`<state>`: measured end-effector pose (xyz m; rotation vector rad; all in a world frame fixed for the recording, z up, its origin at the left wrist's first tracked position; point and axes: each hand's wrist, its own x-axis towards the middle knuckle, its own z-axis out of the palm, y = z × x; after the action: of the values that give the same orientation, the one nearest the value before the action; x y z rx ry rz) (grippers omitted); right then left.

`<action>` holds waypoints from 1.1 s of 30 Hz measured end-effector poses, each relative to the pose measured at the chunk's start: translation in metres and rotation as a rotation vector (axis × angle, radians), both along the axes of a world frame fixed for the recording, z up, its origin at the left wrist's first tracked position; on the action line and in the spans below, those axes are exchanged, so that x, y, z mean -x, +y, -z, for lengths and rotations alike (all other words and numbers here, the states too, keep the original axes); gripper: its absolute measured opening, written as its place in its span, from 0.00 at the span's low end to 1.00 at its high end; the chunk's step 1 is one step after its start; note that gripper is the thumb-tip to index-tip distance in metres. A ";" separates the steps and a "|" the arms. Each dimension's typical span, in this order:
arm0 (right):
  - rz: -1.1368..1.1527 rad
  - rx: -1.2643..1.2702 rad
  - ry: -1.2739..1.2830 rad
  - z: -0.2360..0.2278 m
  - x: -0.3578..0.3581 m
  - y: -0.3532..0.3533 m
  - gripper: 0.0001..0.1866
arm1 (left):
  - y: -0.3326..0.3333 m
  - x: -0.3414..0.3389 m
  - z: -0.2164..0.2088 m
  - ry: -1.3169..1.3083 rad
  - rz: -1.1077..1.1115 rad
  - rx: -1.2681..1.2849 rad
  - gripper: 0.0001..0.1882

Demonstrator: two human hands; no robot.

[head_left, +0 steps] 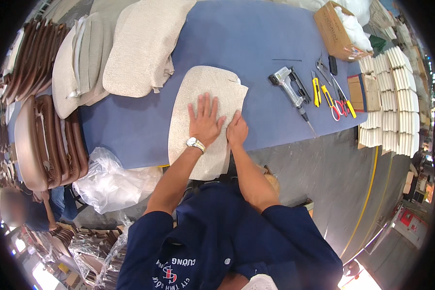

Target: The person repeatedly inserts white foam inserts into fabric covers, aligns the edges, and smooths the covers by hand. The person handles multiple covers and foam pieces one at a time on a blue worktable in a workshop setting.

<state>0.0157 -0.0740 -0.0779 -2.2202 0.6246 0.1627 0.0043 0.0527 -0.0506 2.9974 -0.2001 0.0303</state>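
Blue table: its padded top (227, 38) carries the whole job in front of you, with finished and unfinished pieces not plainly told apart.
Brown padded pieces: they stand in a row (31, 145) at your left, beside the table; whether they belong to this same work, you cannot tell from here.
Beige stack: several pieces lie piled (147, 43) beyond your left hand, apart from the one you handle; whether they are done or waiting does not show.
Beige piece: one textured piece (181, 130) lies spread before you, its near end reaching the table edge by your body; it looks partway through handling, and how much is left on it cannot be read.
Tool group: the staple gun (291, 91), yellow cutter (316, 92) and red-handled scissors (335, 112) lie at the right, out of your hands, so no tool work is under way.
Left hand: your palm (205, 123) rests down on the middle of the piece, fingers spread wide, gripping nothing; the piece lies directly beneath.
Right hand: your fingers curl at the piece's right edge (237, 129); you cannot tell whether they pinch it.
Corner notch: the small nick (238, 80) sits beyond your right hand, untouched.
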 end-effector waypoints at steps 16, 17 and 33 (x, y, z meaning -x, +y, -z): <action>-0.237 -0.195 -0.334 -0.002 -0.142 -0.048 0.27 | 0.056 0.213 0.018 0.330 -1.397 1.809 0.40; -0.335 -0.209 -0.291 0.000 -0.162 -0.050 0.25 | 0.046 0.209 0.018 0.303 -1.456 1.868 0.41; 0.041 -1.305 0.093 -0.050 -0.174 -0.124 0.23 | 0.029 0.135 -0.054 -1.026 -1.047 1.260 0.37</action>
<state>0.1900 -0.1979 -0.0280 -0.9395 0.4035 0.4891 -0.1303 0.0815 0.0034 1.3169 0.9062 1.2050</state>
